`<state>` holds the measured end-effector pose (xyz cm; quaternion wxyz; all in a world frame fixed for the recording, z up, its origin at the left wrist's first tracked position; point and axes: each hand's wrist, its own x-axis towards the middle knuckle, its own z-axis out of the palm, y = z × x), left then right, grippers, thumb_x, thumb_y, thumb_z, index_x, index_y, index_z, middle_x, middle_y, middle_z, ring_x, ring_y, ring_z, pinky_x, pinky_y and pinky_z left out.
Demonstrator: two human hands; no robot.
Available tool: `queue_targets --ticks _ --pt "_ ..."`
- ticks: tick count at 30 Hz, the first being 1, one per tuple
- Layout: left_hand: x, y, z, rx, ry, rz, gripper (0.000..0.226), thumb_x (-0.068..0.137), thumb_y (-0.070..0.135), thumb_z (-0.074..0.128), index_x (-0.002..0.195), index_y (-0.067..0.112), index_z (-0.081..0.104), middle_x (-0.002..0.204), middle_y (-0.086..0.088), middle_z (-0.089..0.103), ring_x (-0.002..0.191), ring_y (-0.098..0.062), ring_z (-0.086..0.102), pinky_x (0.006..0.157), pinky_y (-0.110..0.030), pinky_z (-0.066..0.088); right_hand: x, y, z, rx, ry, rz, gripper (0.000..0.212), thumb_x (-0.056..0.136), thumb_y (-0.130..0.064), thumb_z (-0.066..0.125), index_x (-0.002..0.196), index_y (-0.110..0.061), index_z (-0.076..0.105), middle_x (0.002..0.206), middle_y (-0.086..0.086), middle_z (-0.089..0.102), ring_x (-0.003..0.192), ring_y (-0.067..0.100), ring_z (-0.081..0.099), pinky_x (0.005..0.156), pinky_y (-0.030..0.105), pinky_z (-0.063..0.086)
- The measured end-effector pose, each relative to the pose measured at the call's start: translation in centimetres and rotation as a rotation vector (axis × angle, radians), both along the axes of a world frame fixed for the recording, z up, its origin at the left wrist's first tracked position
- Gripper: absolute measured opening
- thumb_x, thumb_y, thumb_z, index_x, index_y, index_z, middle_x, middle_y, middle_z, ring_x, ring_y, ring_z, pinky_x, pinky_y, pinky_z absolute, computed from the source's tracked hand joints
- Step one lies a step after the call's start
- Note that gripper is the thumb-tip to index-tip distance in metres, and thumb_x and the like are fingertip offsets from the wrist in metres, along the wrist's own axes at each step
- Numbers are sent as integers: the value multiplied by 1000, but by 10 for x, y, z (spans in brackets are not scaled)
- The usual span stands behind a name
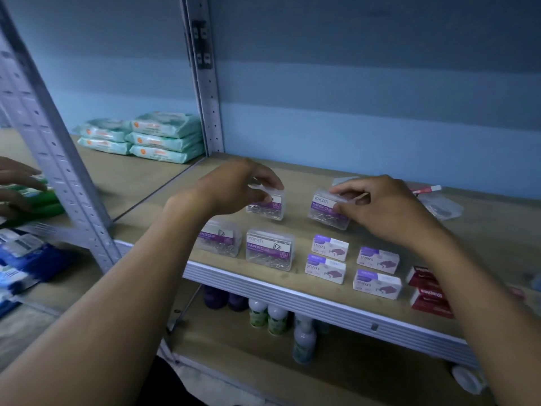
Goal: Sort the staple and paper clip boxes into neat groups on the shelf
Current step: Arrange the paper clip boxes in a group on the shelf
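Note:
On the wooden shelf [292, 177] my left hand [237, 186] grips the top of a clear paper clip box [268, 208] in the back row. My right hand [386, 206] pinches the top edge of a second clear paper clip box [323, 213] to its right. Two more paper clip boxes [270, 250] stand in front, side by side. Several white and purple staple boxes [329, 247] form a block to their right. Two red staple boxes [430, 300] sit at the front right, partly hidden by my right forearm.
A clear plastic bag [442, 206] and a red and white pen-like item [426, 189] lie at the back right. Wipe packs [146, 136] are stacked on the left bay behind a metal upright [205, 83]. Another person's hand [17, 183] touches green packs. Bottles [275, 316] stand below.

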<state>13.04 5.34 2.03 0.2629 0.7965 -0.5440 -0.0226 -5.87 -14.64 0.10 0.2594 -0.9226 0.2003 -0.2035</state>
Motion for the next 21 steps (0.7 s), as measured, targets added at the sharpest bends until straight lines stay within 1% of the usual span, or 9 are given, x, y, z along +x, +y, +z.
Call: queue_targets --ticks 3,6,9,12,16,17,19,20,21 --pt "7 11 0 25 -10 24 32 85 7 72 115 18 72 114 6 72 107 -5 64 84 0 40 12 11 -4 -9 -2 48 27 85 -33 76 112 -37 76 108 -18 73 90 -12 60 70 1 36" --pt "13 21 -1 48 -2 55 31 85 10 73 113 23 73 113 9 72 107 -5 64 93 -15 47 21 23 -6 -26 1 91 29 85 -35 76 113 -37 75 106 -20 73 90 -14 59 73 3 37" --pt "16 27 -3 80 26 67 30 84 11 74 112 24 73 110 10 72 106 -5 63 89 -12 46 27 32 -7 -40 11 121 29 85 -35 76 114 -38 74 101 -23 70 87 -17 56 70 0 34" --pt "16 29 -4 100 49 64 30 83 9 75 110 21 74 108 8 72 105 -6 64 90 -15 47 29 35 -9 -19 18 141 29 85 -35 76 114 -38 75 99 -23 69 85 -17 55 69 -1 34" --pt "16 31 -5 131 49 80 29 83 11 76 109 24 74 108 9 72 104 -4 64 81 -4 42 32 39 -9 -22 29 155 30 86 -36 76 115 -37 74 104 -21 71 87 -17 55 69 -2 35" --pt "16 31 -5 137 57 82 29 83 11 76 109 25 74 108 9 72 105 -4 64 82 -6 43 33 39 -10 -27 34 157 30 86 -36 77 116 -37 74 105 -20 71 88 -16 56 69 -1 36" --pt "17 31 -6 145 70 84 30 83 12 76 108 27 73 108 10 72 104 -6 64 88 -15 47 34 41 -11 -31 46 161 32 85 -38 77 117 -37 74 109 -18 72 91 -10 60 72 1 37" --pt "17 31 -6 147 69 85 30 83 13 76 108 28 73 108 10 72 103 -6 64 89 -19 48 34 42 -12 -32 53 165 33 85 -39 77 118 -37 74 111 -18 72 94 -7 61 75 5 40" --pt "17 31 -6 150 64 83 30 83 13 76 109 28 73 108 10 71 103 -6 64 89 -19 48 34 42 -12 -33 60 169 33 86 -40 76 119 -37 74 113 -18 71 97 -5 61 79 10 43"
